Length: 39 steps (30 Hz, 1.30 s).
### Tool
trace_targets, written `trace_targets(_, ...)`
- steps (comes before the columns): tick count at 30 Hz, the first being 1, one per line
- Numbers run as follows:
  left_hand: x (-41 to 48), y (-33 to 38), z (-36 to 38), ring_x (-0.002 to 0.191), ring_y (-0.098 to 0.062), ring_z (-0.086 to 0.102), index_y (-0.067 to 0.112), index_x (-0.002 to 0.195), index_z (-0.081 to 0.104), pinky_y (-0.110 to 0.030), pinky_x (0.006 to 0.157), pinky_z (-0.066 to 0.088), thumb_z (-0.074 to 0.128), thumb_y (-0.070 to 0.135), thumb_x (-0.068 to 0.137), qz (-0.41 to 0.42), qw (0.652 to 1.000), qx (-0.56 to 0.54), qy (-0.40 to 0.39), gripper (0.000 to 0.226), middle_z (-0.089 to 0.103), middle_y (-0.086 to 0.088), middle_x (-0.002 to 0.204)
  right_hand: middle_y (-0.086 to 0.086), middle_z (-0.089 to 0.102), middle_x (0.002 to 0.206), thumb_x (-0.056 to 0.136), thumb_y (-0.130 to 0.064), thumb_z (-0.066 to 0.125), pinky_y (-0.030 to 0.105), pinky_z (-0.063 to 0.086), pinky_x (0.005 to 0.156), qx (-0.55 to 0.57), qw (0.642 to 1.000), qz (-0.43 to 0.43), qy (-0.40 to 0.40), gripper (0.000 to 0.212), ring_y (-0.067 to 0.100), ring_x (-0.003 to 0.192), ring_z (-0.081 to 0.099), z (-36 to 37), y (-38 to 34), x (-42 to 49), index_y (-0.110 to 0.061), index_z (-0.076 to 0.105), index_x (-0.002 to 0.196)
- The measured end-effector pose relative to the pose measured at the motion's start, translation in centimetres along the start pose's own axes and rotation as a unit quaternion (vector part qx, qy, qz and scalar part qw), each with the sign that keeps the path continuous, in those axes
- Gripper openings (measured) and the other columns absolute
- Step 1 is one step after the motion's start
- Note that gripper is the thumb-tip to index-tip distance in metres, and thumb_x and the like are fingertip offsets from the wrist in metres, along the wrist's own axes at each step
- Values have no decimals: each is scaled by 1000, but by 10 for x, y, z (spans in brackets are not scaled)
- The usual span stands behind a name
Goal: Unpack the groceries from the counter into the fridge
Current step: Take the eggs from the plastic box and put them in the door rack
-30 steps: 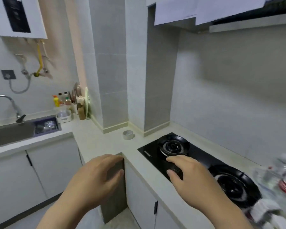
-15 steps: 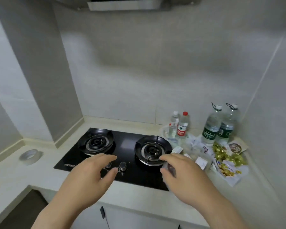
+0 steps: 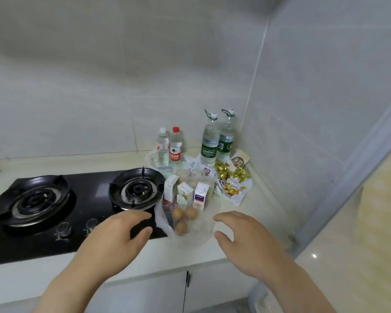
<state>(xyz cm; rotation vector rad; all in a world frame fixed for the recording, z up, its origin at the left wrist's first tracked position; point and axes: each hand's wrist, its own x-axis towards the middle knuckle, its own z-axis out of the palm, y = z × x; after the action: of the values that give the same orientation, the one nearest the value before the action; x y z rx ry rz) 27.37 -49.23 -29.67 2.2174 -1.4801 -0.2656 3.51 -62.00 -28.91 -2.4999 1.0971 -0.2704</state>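
We look down at a pale counter (image 3: 260, 213) beside a black two-burner gas hob (image 3: 95, 195). Our left hand (image 3: 117, 240) and right hand (image 3: 242, 240) hover with fingers relaxed, either side of a clear plastic bag (image 3: 201, 231) holding brown eggs (image 3: 178, 213). Behind it stand three small cartons (image 3: 185, 196). Four water bottles (image 3: 209, 143) line the tiled wall (image 3: 99, 98), with gold-wrapped sweets (image 3: 231, 175) at the right.

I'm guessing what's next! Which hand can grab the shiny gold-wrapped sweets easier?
Probably the right hand: it hovers open nearer the gold-wrapped sweets. The left hand hangs over the black glass hob, with the clear plastic bag of brown eggs in its way.
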Motion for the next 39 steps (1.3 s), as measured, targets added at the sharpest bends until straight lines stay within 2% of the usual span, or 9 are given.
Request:
trace_targets(7, 38, 26, 37, 116, -3, 53, 34, 126, 61, -23, 91, 44, 56, 38, 92, -8, 999, -10, -29, 35, 59, 20, 127, -17, 51, 138, 98, -40, 48, 22, 39, 102, 6, 1000, 10, 5, 41, 5, 126, 46, -15, 63, 14, -34, 48, 139)
trace_targets(11, 50, 29, 55, 115, -2, 54, 32, 126, 62, -24, 94, 45, 58, 37, 92, -40, 998, -20, -34, 34, 59, 22, 123, -18, 50, 139, 98, -40, 48, 23, 40, 100, 31, 999, -6, -22, 40, 4, 126, 46, -10, 91, 37, -35, 49, 138)
trace_targets(16, 52, 27, 86, 102, 9, 57, 36, 117, 65, -18, 90, 47, 65, 29, 90, -90, 986, -127, -56, 28, 65, 21, 109, -16, 53, 138, 97, -38, 50, 24, 41, 101, 48, 996, -38, -71, 40, 6, 127, 48, 10, 110, 75, -34, 51, 137)
trace_targets(20, 54, 25, 117, 103, 13, 56, 37, 121, 60, -10, 82, 45, 65, 33, 90, -149, 954, -242, -100, 32, 63, 17, 118, -9, 57, 134, 97, -34, 50, 31, 45, 99, 61, 990, -48, -118, 35, 13, 122, 53, 32, 114, 107, -31, 55, 132)
trace_targets(23, 70, 9, 132, 105, 12, 57, 36, 121, 61, -17, 88, 48, 65, 37, 90, -173, 942, -262, -117, 31, 62, 18, 121, -8, 57, 136, 96, -32, 51, 29, 44, 97, 71, 985, -42, -151, 37, 14, 122, 53, 54, 114, 134, -31, 55, 133)
trace_targets(28, 115, -12, 140, 96, -1, 64, 45, 94, 62, -29, 91, 51, 64, 24, 92, -203, 924, -301, -123, 22, 69, 10, 108, -20, 53, 121, 95, -25, 56, 14, 35, 84, 124, 974, 13, -187, 36, 7, 119, 53, 90, 115, 174, -29, 57, 131)
trace_targets(32, 145, -31, 160, 81, -14, 61, 39, 74, 65, -43, 86, 50, 63, 21, 88, -237, 902, -342, -116, 23, 64, 4, 89, -13, 54, 118, 95, -24, 57, 12, 44, 71, 161, 957, 85, -225, 33, 9, 107, 56, 121, 121, 199, -26, 59, 128)
trace_targets(36, 165, -46, 193, 95, -15, 68, 23, 100, 70, -34, 89, 50, 63, 17, 86, -261, 876, -382, -135, 17, 74, 1, 96, -3, 57, 130, 90, -27, 62, 29, 51, 87, 191, 938, 162, -239, 39, 16, 115, 58, 149, 137, 221, -25, 58, 129)
trace_targets(39, 171, -53, 211, 95, -21, 67, 17, 101, 68, -40, 88, 51, 61, 25, 77, -290, 869, -373, -146, 26, 73, -3, 94, -1, 55, 130, 89, -29, 61, 31, 46, 88, 199, 926, 200, -250, 47, 18, 120, 55, 161, 147, 230, -19, 53, 134)
